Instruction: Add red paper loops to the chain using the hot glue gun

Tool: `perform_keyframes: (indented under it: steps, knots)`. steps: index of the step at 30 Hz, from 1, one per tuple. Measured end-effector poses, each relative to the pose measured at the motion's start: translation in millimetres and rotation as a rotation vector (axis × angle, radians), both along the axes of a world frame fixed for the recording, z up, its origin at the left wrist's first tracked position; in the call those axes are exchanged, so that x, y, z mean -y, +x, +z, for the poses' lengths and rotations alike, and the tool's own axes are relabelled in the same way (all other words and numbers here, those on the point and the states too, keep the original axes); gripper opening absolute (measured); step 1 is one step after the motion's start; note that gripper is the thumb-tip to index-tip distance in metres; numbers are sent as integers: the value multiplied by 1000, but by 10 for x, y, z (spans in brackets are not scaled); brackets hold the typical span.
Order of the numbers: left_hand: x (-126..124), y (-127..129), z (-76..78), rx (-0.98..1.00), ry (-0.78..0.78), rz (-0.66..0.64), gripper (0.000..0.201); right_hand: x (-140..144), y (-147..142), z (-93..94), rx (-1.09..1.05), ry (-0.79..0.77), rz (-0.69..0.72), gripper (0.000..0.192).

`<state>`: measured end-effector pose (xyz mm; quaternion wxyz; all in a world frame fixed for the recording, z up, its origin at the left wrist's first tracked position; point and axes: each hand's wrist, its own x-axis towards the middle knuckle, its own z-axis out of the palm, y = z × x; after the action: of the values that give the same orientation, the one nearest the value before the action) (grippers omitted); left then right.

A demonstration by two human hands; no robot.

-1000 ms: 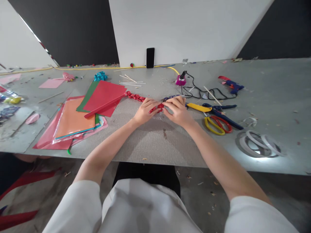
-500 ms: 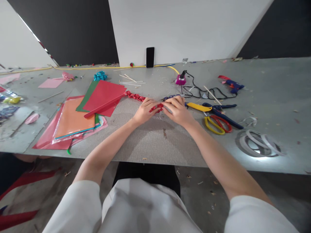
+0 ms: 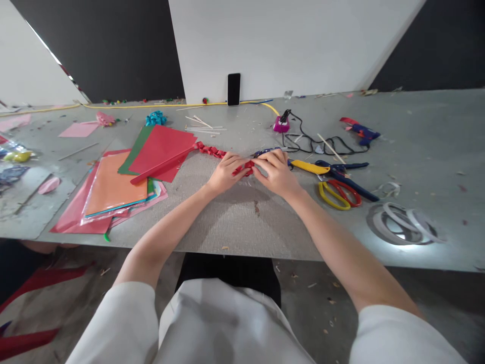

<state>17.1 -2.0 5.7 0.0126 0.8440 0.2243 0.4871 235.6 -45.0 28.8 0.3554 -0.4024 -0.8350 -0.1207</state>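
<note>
A red paper chain (image 3: 209, 149) runs from the edge of the red paper sheets (image 3: 162, 149) to my fingers. My left hand (image 3: 226, 173) is closed on its near end, fingertips pinching the red paper. Facing it, my right hand (image 3: 278, 173) pinches the same end from the right, and the fingertips of both hands nearly meet. Part of the red paper is covered by my fingers. Just behind my right hand lies a dark blue patterned tool (image 3: 265, 151), partly hidden. A rolled red paper strip (image 3: 162, 166) rests across the red sheets.
Orange paper (image 3: 117, 177) in a plastic sleeve lies at left. To the right are red-and-yellow-handled scissors (image 3: 334, 194), blue-handled pliers (image 3: 350, 179), white tape rings (image 3: 405, 222) and a glue gun (image 3: 364, 134) with a black cord. A phone (image 3: 234, 89) leans on the back wall.
Hardly anything differs. Both hands keep their hold on the red paper chain, with only a very slight shift of the fingers and of the whole view.
</note>
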Motion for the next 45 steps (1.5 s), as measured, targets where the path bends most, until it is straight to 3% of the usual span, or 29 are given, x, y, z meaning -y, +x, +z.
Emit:
perform_keyframes:
  steps: [12,16,19,22,26,32,45]
  knots:
    - [-20,-6,-50,91,-10,67,28,-40,-9,-48,-137,-78,-37,30]
    - [-37,3,-79,115,-4,70,27,-246,176,-177,-256,-88,-345,38]
    - [-45,9,-93,164,-18,60,25,-404,323,-321,-261,-180,-590,56]
    - [-50,5,-98,201,-31,47,22,-516,405,-437,-227,-320,-681,63]
    - [-46,-4,-98,191,-71,93,20,-613,413,-505,-184,-426,-702,64]
    - [-49,-3,-113,212,-133,157,21,-677,399,-524,-291,-394,-630,62]
    - [-147,-52,-178,273,-220,217,21,-462,355,-250,-547,-383,-497,65]
